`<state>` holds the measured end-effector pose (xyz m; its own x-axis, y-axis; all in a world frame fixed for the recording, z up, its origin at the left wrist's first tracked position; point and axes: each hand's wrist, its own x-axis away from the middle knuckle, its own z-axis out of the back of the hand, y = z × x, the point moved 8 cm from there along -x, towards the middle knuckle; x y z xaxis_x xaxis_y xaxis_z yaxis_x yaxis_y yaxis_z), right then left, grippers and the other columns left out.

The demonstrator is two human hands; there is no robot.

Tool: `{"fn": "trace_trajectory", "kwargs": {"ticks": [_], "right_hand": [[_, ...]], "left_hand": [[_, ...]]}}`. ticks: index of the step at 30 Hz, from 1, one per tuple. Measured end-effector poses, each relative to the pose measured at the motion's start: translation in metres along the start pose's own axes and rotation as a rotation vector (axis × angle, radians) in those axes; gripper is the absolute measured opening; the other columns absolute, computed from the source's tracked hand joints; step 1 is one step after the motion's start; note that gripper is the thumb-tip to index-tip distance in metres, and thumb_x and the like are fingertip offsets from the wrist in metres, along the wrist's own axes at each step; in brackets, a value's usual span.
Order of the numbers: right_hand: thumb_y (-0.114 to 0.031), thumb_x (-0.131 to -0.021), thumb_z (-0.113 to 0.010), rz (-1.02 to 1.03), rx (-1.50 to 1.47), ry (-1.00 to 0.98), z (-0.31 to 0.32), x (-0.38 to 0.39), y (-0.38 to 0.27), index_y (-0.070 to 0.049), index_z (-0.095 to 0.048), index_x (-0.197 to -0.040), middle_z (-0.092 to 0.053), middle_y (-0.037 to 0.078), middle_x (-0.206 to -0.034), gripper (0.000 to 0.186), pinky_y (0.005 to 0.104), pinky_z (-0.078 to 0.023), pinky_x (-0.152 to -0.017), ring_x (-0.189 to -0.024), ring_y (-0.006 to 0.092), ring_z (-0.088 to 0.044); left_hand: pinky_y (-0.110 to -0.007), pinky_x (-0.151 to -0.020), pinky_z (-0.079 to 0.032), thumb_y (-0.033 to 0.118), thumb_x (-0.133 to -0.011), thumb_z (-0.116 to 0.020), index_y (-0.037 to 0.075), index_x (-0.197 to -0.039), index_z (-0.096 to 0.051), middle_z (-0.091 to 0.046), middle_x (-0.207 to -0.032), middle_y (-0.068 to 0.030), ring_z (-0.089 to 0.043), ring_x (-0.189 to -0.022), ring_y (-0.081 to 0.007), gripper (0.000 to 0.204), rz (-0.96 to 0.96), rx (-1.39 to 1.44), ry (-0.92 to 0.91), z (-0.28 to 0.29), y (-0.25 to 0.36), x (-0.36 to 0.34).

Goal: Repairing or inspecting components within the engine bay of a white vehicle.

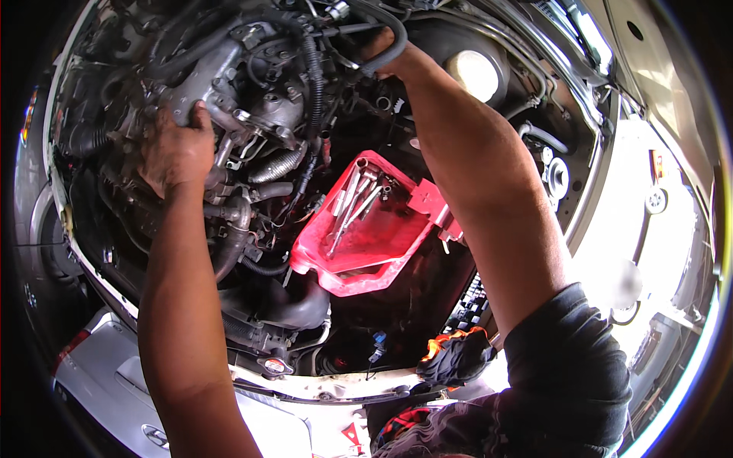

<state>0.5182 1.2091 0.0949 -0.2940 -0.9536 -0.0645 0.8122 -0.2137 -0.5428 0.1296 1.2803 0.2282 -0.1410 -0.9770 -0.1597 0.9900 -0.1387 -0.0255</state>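
Observation:
My left hand [175,153] rests on the engine at the left, thumb apart and touching a silver metal housing [200,80]; its other fingers are bent and partly in shadow. My right hand [385,53] reaches deep into the top of the engine bay beside a thick black hose [393,34], fingers hidden behind hoses and wiring. Below and between my arms sits a red plastic tray [397,229] holding several metal wrenches and sockets [351,202]. Corrugated black conduit [313,84] runs down between my hands.
A round reservoir with a white top [473,75] is at the upper right. Black and orange gloves [454,359] lie on the front edge [321,389] of the bay, at lower right. A silver car [114,366] shows beyond at lower left. The fender [611,191] borders the right side.

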Motion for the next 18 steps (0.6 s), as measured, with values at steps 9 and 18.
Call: {"fn": "trace_trajectory", "kwargs": {"ticks": [9, 18], "right_hand": [[-0.032, -0.093, -0.058, 0.157, 0.639, 0.110, 0.052, -0.013, -0.013, -0.017, -0.062, -0.130, -0.068, 0.008, -0.122, 0.040, 0.0347, -0.056, -0.088, -0.111, 0.0233, -0.065], [-0.028, -0.087, -0.069, -0.530, -0.211, -0.190, -0.008, 0.066, -0.042, -0.005, -0.068, -0.113, -0.071, 0.013, -0.109, 0.035, 0.0355, -0.060, -0.071, -0.095, 0.0266, -0.071]], "left_hand": [[-0.048, -0.098, -0.048, 0.064, -0.092, -0.041, 0.013, -0.139, -0.052, -0.056, -0.137, -0.0146, -0.056, -0.122, -0.0368, 0.070, -0.089, 0.124, 0.022, 0.001, 0.034, 0.002], [-0.046, -0.104, -0.043, 0.066, -0.090, -0.043, 0.014, -0.143, -0.048, -0.054, -0.140, -0.0165, -0.053, -0.127, -0.0383, 0.075, -0.057, 0.035, 0.070, -0.010, -0.018, -0.003]]}}
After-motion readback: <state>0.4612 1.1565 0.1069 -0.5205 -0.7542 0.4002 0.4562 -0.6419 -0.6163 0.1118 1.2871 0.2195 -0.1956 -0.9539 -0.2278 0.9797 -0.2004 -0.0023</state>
